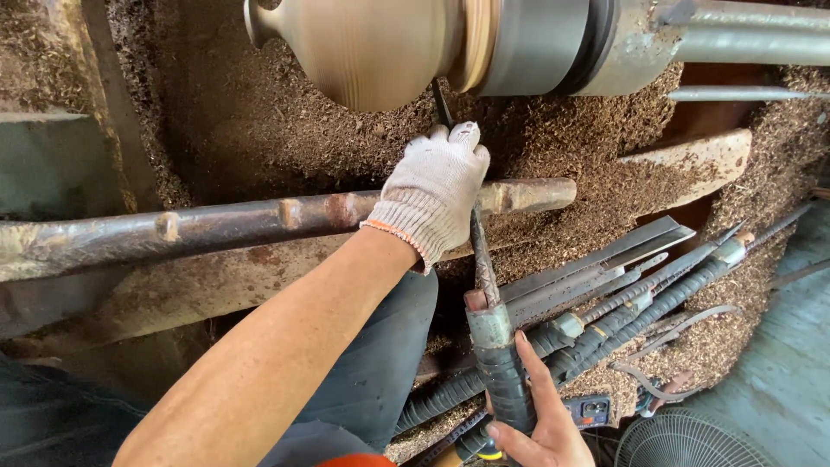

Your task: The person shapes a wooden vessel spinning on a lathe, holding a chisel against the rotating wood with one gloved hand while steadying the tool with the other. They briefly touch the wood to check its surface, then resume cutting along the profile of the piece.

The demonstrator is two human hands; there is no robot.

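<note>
A rounded wooden workpiece (pixel 372 47) is mounted on a lathe at the top of the view. My left hand (pixel 432 195), in a white knit glove, presses a long turning tool (pixel 484 268) down onto the rusty tool rest bar (pixel 216 225). The tool's thin dark blade (pixel 442 104) reaches up to the underside of the wood. My bare right hand (pixel 540 419) grips the tool's black tape-wrapped handle (pixel 501 372) low in the frame.
The grey metal chuck and spindle (pixel 588 39) run to the right. Sawdust (pixel 259 130) covers the lathe bed. Several other long chisels (pixel 622 294) with wrapped handles lie at the right. A small fan guard (pixel 683 441) sits at the bottom right.
</note>
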